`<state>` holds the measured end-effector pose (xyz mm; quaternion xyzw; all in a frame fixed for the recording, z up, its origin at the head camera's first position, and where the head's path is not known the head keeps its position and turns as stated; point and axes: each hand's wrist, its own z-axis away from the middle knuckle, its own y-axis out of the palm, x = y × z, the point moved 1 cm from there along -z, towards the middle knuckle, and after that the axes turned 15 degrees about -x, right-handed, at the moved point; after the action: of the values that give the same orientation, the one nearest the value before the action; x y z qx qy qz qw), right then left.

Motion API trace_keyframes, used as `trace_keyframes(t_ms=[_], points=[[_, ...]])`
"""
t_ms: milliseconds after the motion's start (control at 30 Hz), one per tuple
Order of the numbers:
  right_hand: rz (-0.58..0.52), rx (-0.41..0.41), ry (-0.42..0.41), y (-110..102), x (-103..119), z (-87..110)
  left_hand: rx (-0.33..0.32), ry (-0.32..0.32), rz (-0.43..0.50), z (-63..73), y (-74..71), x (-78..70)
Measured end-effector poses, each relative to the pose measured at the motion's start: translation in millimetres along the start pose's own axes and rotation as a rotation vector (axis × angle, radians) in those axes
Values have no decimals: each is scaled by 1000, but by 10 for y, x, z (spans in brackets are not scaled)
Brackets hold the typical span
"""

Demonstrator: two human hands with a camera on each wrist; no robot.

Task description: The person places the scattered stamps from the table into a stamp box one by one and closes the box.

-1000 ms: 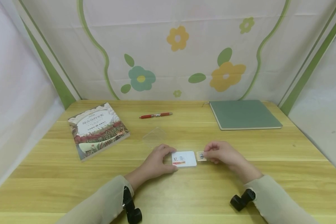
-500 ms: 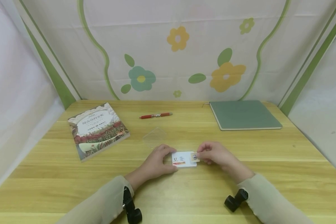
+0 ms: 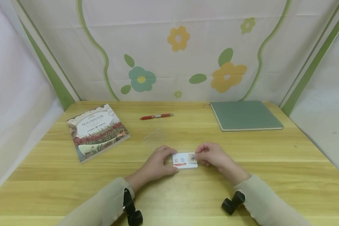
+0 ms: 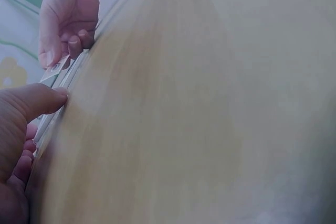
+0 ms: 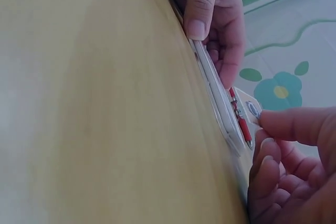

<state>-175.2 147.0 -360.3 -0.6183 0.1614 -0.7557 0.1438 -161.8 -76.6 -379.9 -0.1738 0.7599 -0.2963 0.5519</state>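
A flat box of white business cards [image 3: 184, 155] lies on the table in the head view, its top card printed with a logo and an orange-red strip. My left hand [image 3: 157, 163] grips its left end, thumb at the near edge and fingers at the far edge. Between thumb and fingertips, my right hand [image 3: 214, 155] pinches a small square cream card [image 3: 191, 158] with a dark round print. That square overlaps the box's right end in the head view. From the right wrist, the square card [image 5: 251, 106] appears tilted and raised above the white stack [image 5: 218, 90].
A clear plastic lid [image 3: 156, 138] lies just behind the left hand. Farther back is a red pen [image 3: 156, 116]. An illustrated book [image 3: 99, 131] lies at the left, a green notebook [image 3: 245, 116] at the back right. A flowered curtain [image 3: 164, 59] hangs behind the table.
My right hand has moved left with the small square card, from beside the box's right end to over it. My left hand has stayed on the box.
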Motion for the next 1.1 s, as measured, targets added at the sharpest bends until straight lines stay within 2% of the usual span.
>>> trace_keyframes(t_ms=[533,833,1100], points=[[73,-45,-22,110,2,5,-10,16,2,-7,12,36],[199,-107,-99,167,-1,19,-3,5,2,-7,10,31],[249,-131,-121,186,8,32,-5,6,5,-8,3,22]])
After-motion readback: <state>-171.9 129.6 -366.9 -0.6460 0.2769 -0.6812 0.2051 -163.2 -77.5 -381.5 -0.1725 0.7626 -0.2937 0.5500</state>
